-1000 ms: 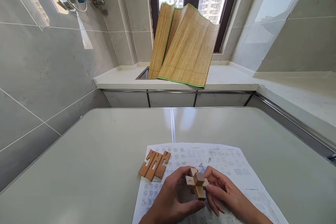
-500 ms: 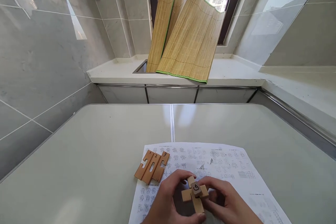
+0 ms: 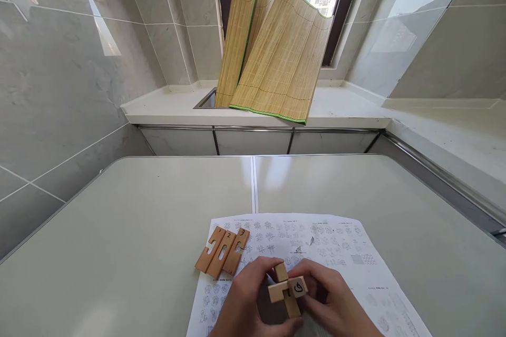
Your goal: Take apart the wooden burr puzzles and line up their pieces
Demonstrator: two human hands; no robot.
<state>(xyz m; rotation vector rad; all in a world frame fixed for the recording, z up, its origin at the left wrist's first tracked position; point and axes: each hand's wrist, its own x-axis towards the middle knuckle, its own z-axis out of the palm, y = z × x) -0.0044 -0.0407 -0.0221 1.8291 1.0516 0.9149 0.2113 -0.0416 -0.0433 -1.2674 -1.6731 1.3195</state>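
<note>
— How many loose wooden slats [image 3: 221, 258] were counted?
— 3 were counted, plus 1 assembled wooden cross [image 3: 288, 290].
— And besides?
— 1 printed sheet [image 3: 343, 253] and 1 bamboo mat [image 3: 276, 63] were seen.

Home kitchen, tiled walls [image 3: 79, 63], sink counter [image 3: 174, 108]

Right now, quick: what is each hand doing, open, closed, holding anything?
left hand: closed on the wooden cross puzzle, from its left side.
right hand: closed on the same wooden cross puzzle, from its right side.
</note>
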